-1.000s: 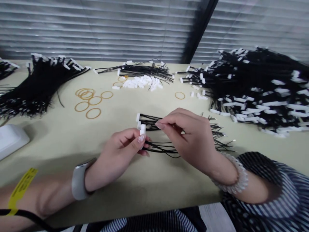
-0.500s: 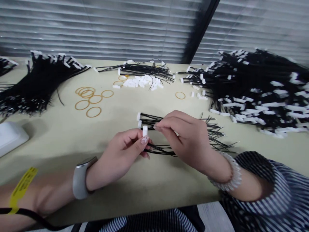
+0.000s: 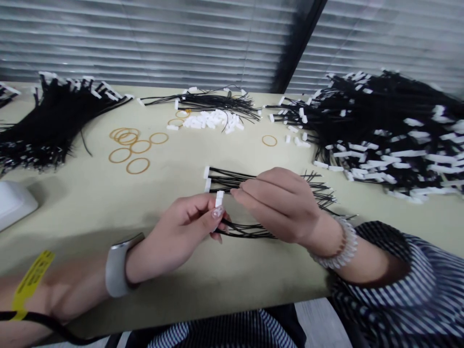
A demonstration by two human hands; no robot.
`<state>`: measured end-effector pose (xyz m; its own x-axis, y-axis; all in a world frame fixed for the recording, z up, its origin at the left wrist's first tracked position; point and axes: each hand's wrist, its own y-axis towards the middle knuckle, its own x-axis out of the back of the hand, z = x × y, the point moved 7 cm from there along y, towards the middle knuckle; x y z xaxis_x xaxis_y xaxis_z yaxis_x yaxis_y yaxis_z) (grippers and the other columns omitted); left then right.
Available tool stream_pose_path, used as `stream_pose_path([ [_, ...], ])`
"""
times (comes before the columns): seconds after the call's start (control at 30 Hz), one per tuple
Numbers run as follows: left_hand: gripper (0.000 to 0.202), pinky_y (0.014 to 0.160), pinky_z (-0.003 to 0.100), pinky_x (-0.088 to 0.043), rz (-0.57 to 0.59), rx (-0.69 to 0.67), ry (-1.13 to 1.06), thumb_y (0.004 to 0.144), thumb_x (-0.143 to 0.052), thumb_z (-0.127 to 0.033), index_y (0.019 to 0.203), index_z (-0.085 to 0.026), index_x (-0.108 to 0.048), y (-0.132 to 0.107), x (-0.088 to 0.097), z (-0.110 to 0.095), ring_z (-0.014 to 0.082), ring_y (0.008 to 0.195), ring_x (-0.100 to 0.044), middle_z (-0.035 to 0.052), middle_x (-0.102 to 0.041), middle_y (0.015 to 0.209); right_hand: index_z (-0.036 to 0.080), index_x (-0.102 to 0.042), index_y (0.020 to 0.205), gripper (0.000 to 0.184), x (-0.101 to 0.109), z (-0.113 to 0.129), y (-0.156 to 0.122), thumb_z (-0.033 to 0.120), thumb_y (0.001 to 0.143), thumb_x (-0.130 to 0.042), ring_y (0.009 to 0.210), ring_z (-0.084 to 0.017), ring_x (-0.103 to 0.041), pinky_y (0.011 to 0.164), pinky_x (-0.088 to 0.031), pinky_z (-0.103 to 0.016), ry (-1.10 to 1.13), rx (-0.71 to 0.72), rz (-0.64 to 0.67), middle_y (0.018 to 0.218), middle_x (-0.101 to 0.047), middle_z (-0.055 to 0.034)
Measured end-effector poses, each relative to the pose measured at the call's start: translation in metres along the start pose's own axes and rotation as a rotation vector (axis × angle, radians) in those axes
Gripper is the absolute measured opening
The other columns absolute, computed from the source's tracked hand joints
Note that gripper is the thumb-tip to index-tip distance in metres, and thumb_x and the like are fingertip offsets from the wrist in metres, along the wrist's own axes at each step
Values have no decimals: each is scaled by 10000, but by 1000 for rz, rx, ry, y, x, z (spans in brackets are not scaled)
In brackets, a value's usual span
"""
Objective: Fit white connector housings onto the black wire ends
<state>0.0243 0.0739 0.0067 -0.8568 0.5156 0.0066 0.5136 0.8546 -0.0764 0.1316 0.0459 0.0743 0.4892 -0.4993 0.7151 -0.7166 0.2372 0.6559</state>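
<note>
My left hand [image 3: 177,232] pinches a small white plastic connector [image 3: 219,199] between thumb and fingers, with a black wire running from it below the fingertips. My right hand [image 3: 279,205] closes over a bundle of thin black wires [image 3: 235,180], which lies across the table in front of me. Two more white connectors [image 3: 207,178] stick out at the bundle's left end. The wires' far ends fan out to the right of my right hand. My hands nearly touch, and part of the bundle is hidden beneath them.
A large heap of black wires with white connectors [image 3: 384,130] lies on the right of the pale green table [image 3: 224,285]. Another bundle [image 3: 54,128] lies left, with rubber bands [image 3: 125,145] and loose white connectors [image 3: 210,120] between them. A white object [image 3: 12,203] sits at the left edge.
The white connector in my left hand has shifted slightly right, closer to my right fingertips. The camera view has tilted a little.
</note>
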Motion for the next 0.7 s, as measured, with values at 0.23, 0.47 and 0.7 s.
stream_pose_path([
  [0.23,240,514,183,-465,32,14,74,833,-491,-329,677,-153,-543,1,-1,2,94,568,-508,-3,-534,622,175,-566,786,146,-19,-8,-5,109,854,-455,779,-148,-525,706,-459,-295,146,-188,82,824,-620,-51],
  [0.47,242,580,202,-500,-148,24,26,822,-519,-368,717,-153,-550,1,11,5,100,617,-554,8,-585,694,183,-568,741,73,14,-32,-2,214,806,-575,691,-130,-531,630,-439,-266,231,-482,-26,720,-580,-36],
  [0.7,248,644,223,-497,-192,44,71,838,-496,-371,726,-152,-527,0,14,5,116,674,-596,19,-621,767,161,-613,701,153,-19,-21,-12,184,822,-523,619,-89,-495,575,-358,-231,472,-543,460,647,-578,7],
])
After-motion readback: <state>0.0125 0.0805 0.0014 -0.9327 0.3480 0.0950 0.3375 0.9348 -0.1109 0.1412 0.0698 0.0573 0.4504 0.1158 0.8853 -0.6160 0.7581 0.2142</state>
